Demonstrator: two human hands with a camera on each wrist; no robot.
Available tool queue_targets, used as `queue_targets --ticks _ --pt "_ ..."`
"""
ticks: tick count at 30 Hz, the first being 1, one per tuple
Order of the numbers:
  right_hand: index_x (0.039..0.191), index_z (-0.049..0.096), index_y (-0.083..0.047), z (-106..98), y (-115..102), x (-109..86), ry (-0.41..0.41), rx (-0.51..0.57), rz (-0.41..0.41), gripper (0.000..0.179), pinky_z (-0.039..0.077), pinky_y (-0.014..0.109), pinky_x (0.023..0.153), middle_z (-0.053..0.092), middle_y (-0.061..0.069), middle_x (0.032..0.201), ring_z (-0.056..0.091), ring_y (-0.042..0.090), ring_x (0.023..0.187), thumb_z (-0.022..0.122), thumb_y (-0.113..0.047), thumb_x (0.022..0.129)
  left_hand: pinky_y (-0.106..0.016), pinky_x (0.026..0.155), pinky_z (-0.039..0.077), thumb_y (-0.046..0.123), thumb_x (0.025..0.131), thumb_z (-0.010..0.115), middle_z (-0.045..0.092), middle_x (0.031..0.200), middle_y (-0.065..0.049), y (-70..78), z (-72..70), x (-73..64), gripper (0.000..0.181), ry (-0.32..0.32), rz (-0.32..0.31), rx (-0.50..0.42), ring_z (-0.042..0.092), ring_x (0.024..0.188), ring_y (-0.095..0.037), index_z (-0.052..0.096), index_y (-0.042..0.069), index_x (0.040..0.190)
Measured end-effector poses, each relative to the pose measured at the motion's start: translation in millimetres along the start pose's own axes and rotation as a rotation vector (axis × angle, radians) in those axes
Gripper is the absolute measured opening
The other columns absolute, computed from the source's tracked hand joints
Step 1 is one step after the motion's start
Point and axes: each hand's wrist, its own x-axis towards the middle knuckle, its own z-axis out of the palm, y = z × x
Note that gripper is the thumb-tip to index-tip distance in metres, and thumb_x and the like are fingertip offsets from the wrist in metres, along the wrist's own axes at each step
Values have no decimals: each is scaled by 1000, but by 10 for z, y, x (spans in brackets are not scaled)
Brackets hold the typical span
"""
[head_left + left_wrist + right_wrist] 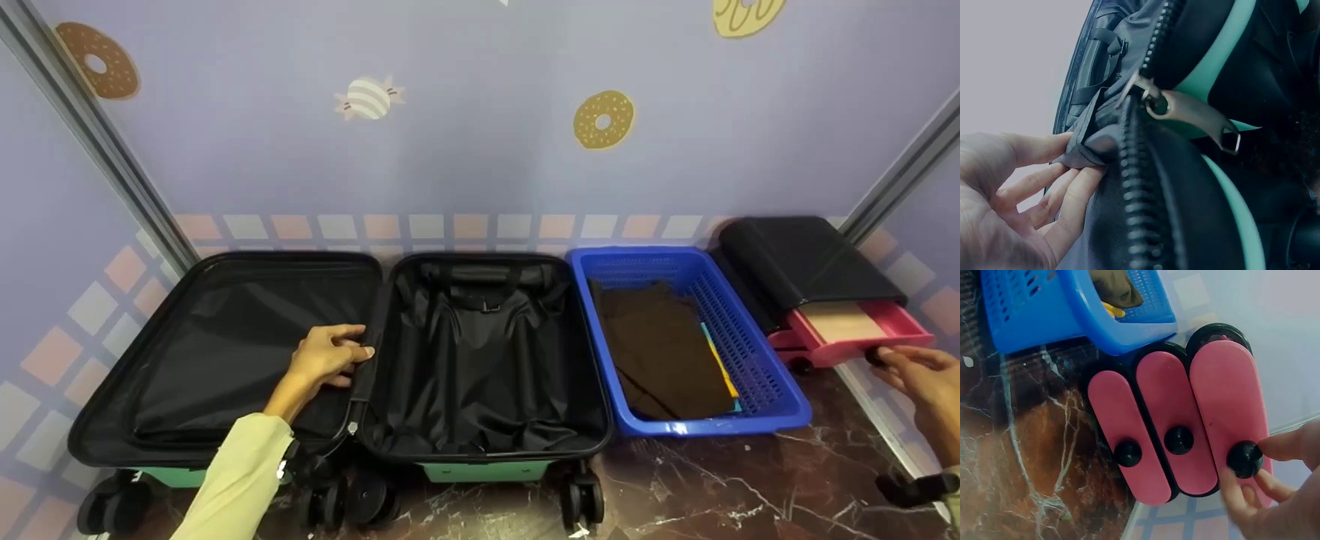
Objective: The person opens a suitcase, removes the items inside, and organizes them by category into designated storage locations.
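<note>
A green suitcase with black lining lies spread wide, its left half [225, 360] beside its right half [487, 360]. At the seam between them, my left hand [328, 356] pinches a fold of black fabric [1086, 132]. A metal zipper pull [1190, 111] hangs from the zipper close to those fingers. Far to the right, my right hand [919, 375] holds the round black knob [1244, 459] of the top pink drawer [892, 337] between thumb and fingers. That drawer sticks out of a black cabinet [814, 259], with a flat beige piece [840, 322] inside.
Between suitcase and cabinet stands a blue basket [780, 409] with folded dark brown cloth [656, 352] and a yellow and blue edge beside it. Two lower pink drawers [1176, 422] are closed. A patterned wall [480, 172] rises behind; the floor [720, 487] is dark marble.
</note>
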Motion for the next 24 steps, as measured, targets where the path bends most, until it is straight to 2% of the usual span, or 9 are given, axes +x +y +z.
queue_targets --ticks 3,6,10,13,16,21,24 --pt "84 78 1 17 57 2 -43 115 -23 36 63 26 64 78 9 78 78 17 67 50 21 98 -31 64 64 12 95 73 70 124 -23 -13 -8 -2 60 2 -3 4 75 83 -18 54 0 151" --pt "85 77 4 57 79 42 -17 166 -13 33 64 28 64 77 11 79 78 20 68 52 21 97 -30 64 64 12 95 72 70 123 -23 -16 -12 3 60 2 -4 0 75 83 -18 54 0 151" --pt "80 78 1 126 76 144 91 172 104 27 63 28 61 76 8 74 77 19 63 61 17 95 -30 64 64 12 96 72 70 122 -22 -5 -14 9 60 -3 -8 -7 75 84 -18 53 0 151" --pt "77 79 -1 163 59 243 149 177 228 25 63 27 59 74 5 71 76 18 61 67 11 95 -30 63 63 11 96 72 71 121 -21 5 -16 14 60 -6 -7 -6 76 84 -18 53 -1 151" --pt "75 80 -1 193 40 343 193 183 305 25 63 29 58 73 5 69 74 18 60 68 9 95 -30 62 63 11 95 73 72 118 -20 9 -17 13 60 -4 -5 -8 75 82 -18 54 -1 150" --pt "70 74 -6 270 11 457 297 90 353 24 62 28 55 68 2 66 72 16 56 74 5 91 -33 63 64 13 95 74 71 121 -23 0 -27 2 62 -11 14 -13 76 85 -22 53 -2 151" --pt "69 72 -7 301 -7 482 310 81 348 26 62 27 54 68 2 65 72 15 55 74 6 91 -34 65 65 13 95 74 70 122 -23 1 -23 0 62 -16 21 -11 76 87 -24 53 -2 151"
